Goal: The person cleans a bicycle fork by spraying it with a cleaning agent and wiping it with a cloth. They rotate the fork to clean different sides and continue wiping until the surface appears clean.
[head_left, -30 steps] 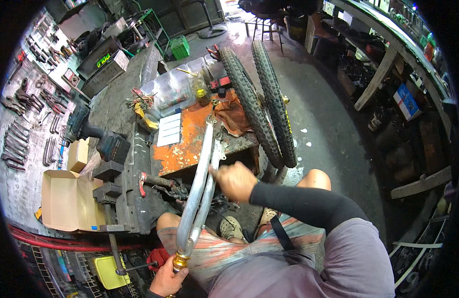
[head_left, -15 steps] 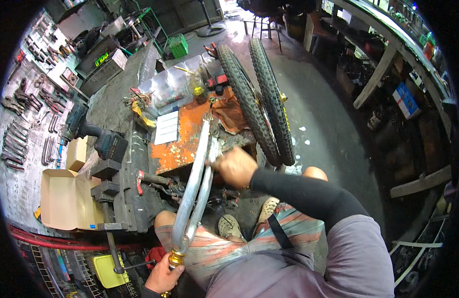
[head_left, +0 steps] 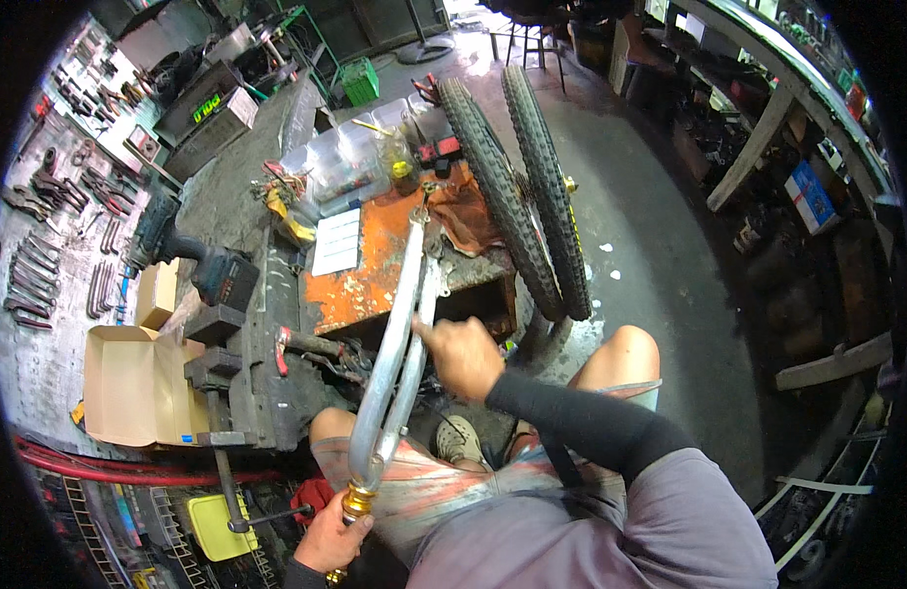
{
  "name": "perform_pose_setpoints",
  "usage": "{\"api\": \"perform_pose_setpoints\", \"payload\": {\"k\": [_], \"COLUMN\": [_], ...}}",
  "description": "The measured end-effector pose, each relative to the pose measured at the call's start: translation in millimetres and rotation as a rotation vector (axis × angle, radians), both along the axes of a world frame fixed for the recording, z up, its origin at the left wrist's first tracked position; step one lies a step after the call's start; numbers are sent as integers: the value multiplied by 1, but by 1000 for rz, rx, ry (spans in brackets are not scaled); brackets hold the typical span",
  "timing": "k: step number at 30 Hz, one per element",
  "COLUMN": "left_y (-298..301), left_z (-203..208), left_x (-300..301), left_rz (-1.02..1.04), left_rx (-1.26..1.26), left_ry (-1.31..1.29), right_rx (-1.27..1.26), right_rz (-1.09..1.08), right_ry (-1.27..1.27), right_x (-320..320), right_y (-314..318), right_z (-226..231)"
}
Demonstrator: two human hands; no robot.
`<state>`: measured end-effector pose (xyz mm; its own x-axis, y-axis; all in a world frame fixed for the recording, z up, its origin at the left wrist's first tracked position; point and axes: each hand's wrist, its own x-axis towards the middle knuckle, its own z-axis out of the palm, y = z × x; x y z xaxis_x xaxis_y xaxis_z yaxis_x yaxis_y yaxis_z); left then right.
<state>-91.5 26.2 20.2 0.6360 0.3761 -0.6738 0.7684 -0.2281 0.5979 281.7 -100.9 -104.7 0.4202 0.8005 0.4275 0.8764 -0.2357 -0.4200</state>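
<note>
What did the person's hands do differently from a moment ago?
Very little changed. The right hand slid a bit lower along the silver bicycle fork, toward the person, and grips its legs as before. The left hand kept hold of the fork's gold-coloured end near the lap. The fork's far tips stayed on the orange workbench top, and the two tyres did not move.

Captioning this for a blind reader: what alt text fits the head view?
A seated person holds a silver bicycle fork over a cluttered workbench, left hand at its gold end, right hand on a blade. Two knobby tyres lean beside the bench.
</note>
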Motion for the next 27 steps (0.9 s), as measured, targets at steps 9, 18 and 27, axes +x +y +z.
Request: {"api": "perform_pose_setpoints", "payload": {"k": [9,18,27], "left_y": [-2,-3,-6], "left_z": [5,-2,-15], "left_x": [9,16,8], "left_rz": [83,96,24], "left_rx": [-179,-218,-42], "left_ry": [-34,-84,-41], "right_rx": [51,36,134], "right_rz": [-110,-12,239], "right_ry": [31,108,218], "right_x": [20,24,7], "right_y": [1,-5,-32], "right_z": [1,2,12]}}
